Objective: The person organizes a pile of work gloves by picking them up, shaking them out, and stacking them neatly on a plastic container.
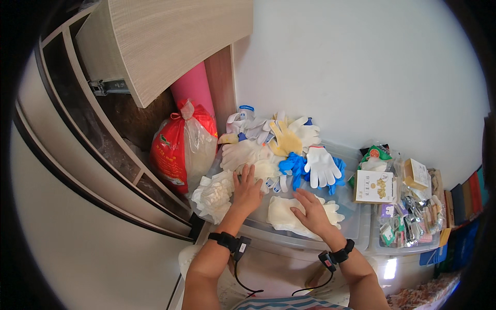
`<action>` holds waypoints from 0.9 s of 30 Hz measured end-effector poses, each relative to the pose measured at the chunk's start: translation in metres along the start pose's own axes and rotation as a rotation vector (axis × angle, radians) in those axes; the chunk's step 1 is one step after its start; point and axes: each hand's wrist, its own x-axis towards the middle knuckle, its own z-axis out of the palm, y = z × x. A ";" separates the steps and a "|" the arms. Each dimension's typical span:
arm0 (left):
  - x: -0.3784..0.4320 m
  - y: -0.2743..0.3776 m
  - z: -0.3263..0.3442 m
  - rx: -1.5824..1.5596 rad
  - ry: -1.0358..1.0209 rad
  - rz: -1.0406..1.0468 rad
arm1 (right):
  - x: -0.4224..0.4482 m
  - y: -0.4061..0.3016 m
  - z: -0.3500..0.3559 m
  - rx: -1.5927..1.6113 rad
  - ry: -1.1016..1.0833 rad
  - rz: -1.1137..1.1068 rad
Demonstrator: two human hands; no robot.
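My left hand (247, 193) has its fingers spread at the near edge of a pile of work gloves, beside a crumpled cream bundle (215, 193). Over a stack of cream rubber gloves (283, 217) hovers or rests my right hand (312, 213); contact is hard to tell. Neither hand grips anything. In the pile lie a yellow glove (286, 139), a white knit glove (322, 166) with a red cuff edge, bright blue gloves (294, 166) and pale cream gloves (242, 153). All of this rests on a translucent plastic bin lid (350, 221).
An open wooden drawer (182, 38) juts out above at the left. Below it stand a knotted red plastic bag (174, 151) and a pink roll (193, 87). To the right, a second clear bin (407, 248) holds small packaged goods and a white box (372, 186). A white wall (360, 69) rises behind.
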 end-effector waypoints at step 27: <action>0.038 0.003 -0.021 -1.269 0.463 -0.290 | 0.009 0.018 -0.007 0.161 0.035 0.064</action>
